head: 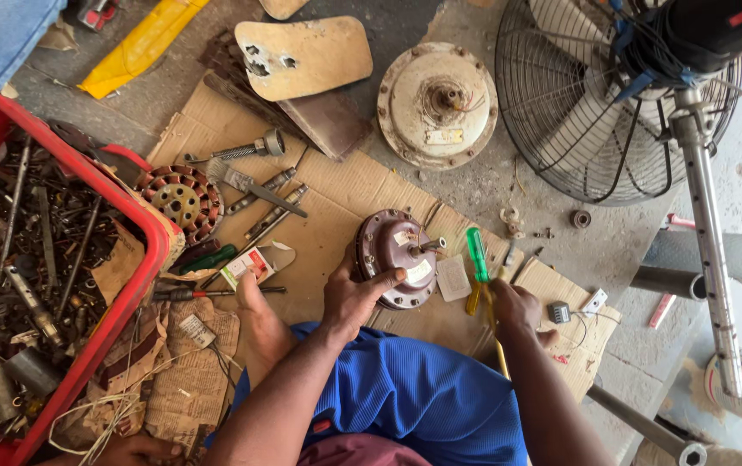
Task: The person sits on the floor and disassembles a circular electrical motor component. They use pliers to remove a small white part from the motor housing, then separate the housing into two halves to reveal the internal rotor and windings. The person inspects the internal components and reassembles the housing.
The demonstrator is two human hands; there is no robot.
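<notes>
A maroon fan motor (pixel 395 257) is steadied on edge on flattened cardboard (pixel 336 185) on the floor, just ahead of the blue-clad knee. The left hand (pixel 355 298) is closed over its lower rim, grip firm, thumb laid on the casing. The right hand (pixel 511 309) is wrapped tight around a green-handled screwdriver (pixel 477 255), held upright just right of the motor. A red crate (pixel 142 285) of scrap parts is seen at left, a fan cage (pixel 561 112) at upper right
</notes>
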